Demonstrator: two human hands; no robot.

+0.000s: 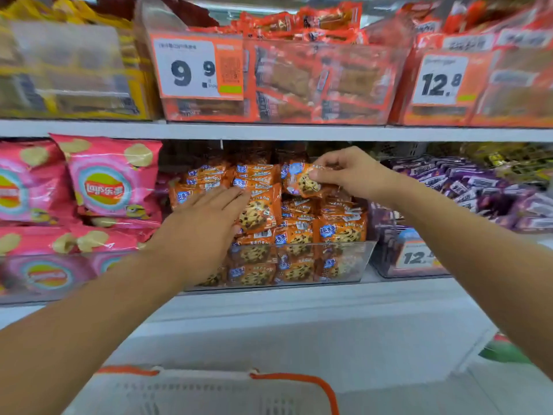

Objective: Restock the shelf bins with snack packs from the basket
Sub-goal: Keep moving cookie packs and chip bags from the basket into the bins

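A clear shelf bin (353, 259) on the lower shelf is piled with orange chocolate-chip cookie packs (335, 229). My right hand (350, 172) pinches one cookie pack (302, 181) between thumb and fingers above the back of the pile. My left hand (206, 217) lies flat with straight fingers on the left side of the pile, fingertips touching a tilted pack (260, 211). The white basket (209, 390) with orange handles sits at the bottom edge, below my arms; its contents are not visible.
Pink crisp bags (110, 181) fill the bin to the left, purple packs (478, 187) the bin to the right. The upper shelf holds red snack bins (314, 82) with price tags 9.9 and 12.8. A white ledge (284, 330) runs below the shelf.
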